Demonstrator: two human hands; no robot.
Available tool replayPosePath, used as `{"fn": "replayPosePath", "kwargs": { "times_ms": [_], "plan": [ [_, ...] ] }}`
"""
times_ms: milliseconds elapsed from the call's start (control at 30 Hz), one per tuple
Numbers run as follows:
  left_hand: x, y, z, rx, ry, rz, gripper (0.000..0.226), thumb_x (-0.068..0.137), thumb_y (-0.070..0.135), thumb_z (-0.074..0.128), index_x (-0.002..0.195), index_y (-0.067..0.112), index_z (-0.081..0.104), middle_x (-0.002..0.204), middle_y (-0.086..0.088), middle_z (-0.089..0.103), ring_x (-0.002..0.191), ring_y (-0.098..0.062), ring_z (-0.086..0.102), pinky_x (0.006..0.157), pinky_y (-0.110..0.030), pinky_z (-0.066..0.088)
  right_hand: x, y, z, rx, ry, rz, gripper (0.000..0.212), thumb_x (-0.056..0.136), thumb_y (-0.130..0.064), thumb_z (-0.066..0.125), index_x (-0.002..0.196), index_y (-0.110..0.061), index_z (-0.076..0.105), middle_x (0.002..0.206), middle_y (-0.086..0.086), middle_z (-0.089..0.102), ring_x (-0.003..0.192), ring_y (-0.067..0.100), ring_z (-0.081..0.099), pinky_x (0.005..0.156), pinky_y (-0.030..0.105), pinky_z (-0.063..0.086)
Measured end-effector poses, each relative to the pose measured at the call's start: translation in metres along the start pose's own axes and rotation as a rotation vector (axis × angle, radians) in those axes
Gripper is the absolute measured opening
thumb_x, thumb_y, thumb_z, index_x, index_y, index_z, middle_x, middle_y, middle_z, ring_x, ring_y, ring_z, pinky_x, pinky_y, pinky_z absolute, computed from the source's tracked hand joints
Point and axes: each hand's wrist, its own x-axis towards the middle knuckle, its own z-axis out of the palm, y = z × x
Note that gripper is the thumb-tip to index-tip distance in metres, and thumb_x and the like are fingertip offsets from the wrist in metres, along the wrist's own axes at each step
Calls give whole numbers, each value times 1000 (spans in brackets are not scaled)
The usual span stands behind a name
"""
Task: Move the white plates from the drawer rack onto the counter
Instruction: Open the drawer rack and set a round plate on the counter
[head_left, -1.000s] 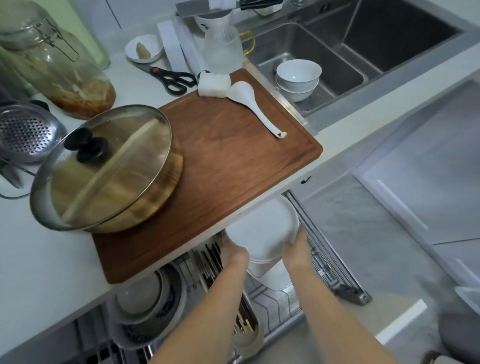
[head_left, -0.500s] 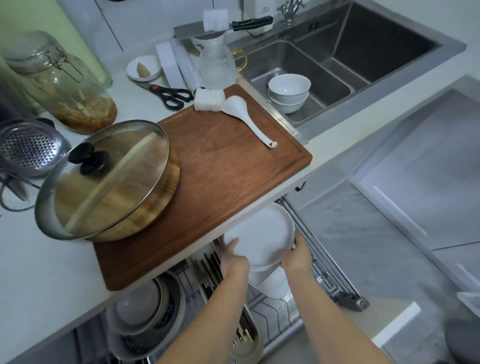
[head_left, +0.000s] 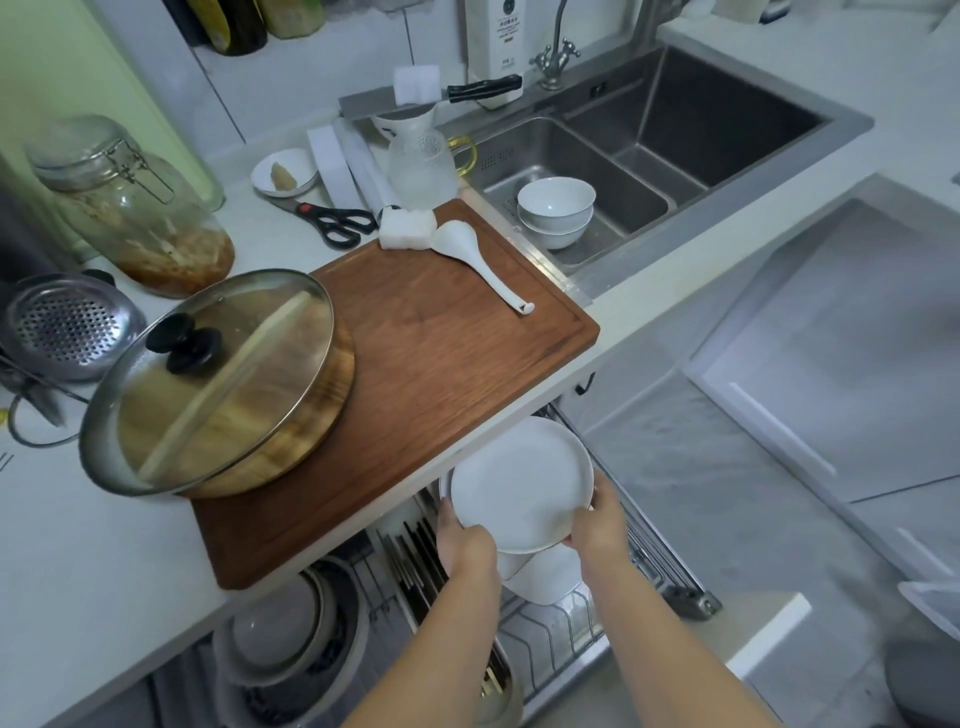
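Hands grip a round white plate (head_left: 521, 483) at lower centre of the frame: the left hand (head_left: 464, 540) holds its lower left rim, the right hand (head_left: 597, 517) its lower right rim, fingers curled around the edge. The plate sits just below the counter (head_left: 93, 561) edge, above the open wire drawer rack (head_left: 571, 629), where more white dishes (head_left: 545, 577) remain beneath it. A wooden cutting board (head_left: 441, 364) fills the frame's centre, carrying a glass-lidded wooden bowl (head_left: 218, 384) on its left and a white rice paddle (head_left: 480, 262) near its top. The lift-out step appears under way; next the plate likely needs raising clear of the counter lip and setting on open board, avoiding the paddle.
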Motion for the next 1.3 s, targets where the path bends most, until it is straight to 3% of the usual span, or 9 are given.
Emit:
{"fn": "replayPosePath", "kwargs": {
  "times_ms": [167, 267, 367, 467, 667, 833, 1067, 1200, 1300],
  "plan": [
    [-33, 8, 2, -132, -53, -41, 65, 91, -15, 39, 149, 12, 30, 142, -8, 49, 131, -31, 48, 113, -46, 35, -10, -7, -36, 114, 9, 3, 54, 80, 5, 39, 112, -34, 57, 112, 2, 64, 102, 28, 60, 68, 47, 61],
    [-51, 17, 11, -104, -143, -72, 49, 89, -11, 49, 130, 16, 54, 114, -6, 62, 112, -30, 56, 103, -45, 46, -19, -15, -64, 171, 18, 1, 49, 83, 8, 38, 114, -25, 56, 110, 6, 63, 96, 29, 61, 53, 33, 58],
    [-75, 24, 25, -53, -240, -33, 28, 85, -9, 52, 85, 15, 67, 84, -4, 65, 90, -26, 58, 88, -45, 52, -28, -24, -92, 258, 36, 12, 52, 82, 13, 36, 101, -30, 58, 98, 2, 62, 82, 23, 58, 62, 35, 53],
    [-91, 28, 41, -20, -311, 12, 36, 85, -8, 49, 105, 16, 69, 99, -6, 70, 96, -29, 64, 91, -48, 53, -37, -37, -117, 316, 46, 12, 56, 80, 17, 32, 101, -30, 54, 100, 0, 59, 88, 25, 57, 63, 33, 52],
    [-128, 50, 82, 27, -417, 96, 44, 86, -10, 42, 110, 16, 66, 113, -10, 69, 107, -36, 64, 97, -54, 50, -44, -63, -157, 466, 98, -52, 65, 76, 21, 29, 105, -31, 54, 105, -1, 60, 102, 29, 55, 67, 35, 52],
    [-171, 68, 112, 34, -465, 107, 39, 91, -7, 43, 73, 23, 61, 76, 4, 63, 79, -26, 56, 74, -35, 49, -39, -86, -194, 548, 124, -83, 68, 76, 21, 29, 124, -24, 50, 119, 6, 55, 107, 32, 53, 64, 34, 52],
    [-223, 79, 157, -19, -487, 178, 44, 91, -12, 40, 120, 14, 61, 96, -5, 66, 92, -31, 60, 86, -44, 51, -30, -125, -254, 541, 56, -150, 62, 77, 21, 30, 111, -25, 56, 112, 4, 58, 104, 29, 54, 62, 34, 52],
    [-250, 79, 185, -36, -488, 208, 44, 90, -13, 41, 121, 12, 60, 88, 1, 65, 92, -29, 60, 81, -42, 52, -23, -145, -290, 522, 26, -167, 62, 77, 21, 30, 120, -19, 52, 114, 4, 57, 103, 29, 54, 61, 34, 52],
    [-266, 78, 206, -36, -489, 220, 47, 91, -12, 39, 129, 9, 58, 105, -6, 64, 96, -31, 60, 75, -40, 52, -18, -156, -317, 506, 15, -177, 61, 78, 20, 32, 120, -18, 53, 118, 5, 56, 105, 29, 55, 68, 40, 56]
  ]
}}
